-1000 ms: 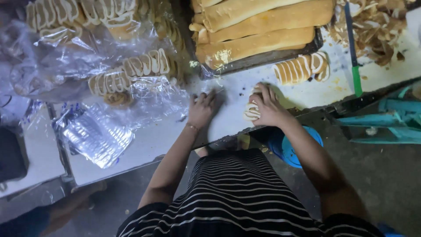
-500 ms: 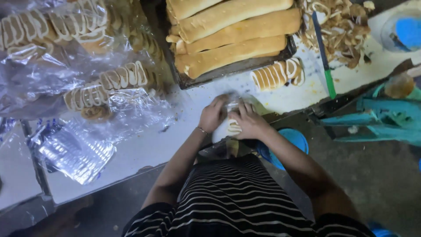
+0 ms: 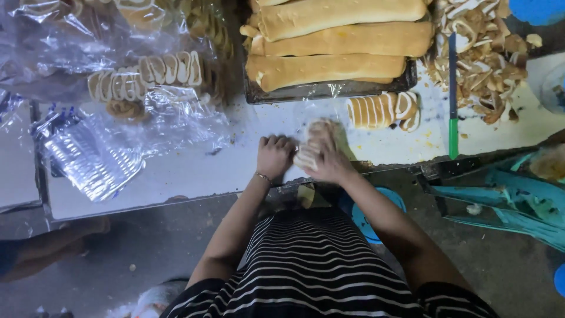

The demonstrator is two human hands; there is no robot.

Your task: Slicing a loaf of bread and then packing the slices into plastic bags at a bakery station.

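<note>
2 bare hands meet at the near edge of the white table (image 3: 188,174), low centre of the frame: the left hand (image 3: 274,156) rests knuckles-up with fingers curled together, where 1 second ago it lay flatter, while the right hand (image 3: 331,160) has closed its fingers around a stack of bread slices (image 3: 311,152), now gathered and part-wrapped in clear plastic. Just beyond lies another sliced stack (image 3: 382,110), then a green-handled knife (image 3: 452,112) at right, and farthest the tray of long loaves (image 3: 341,38), which now sits larger in view.
</note>
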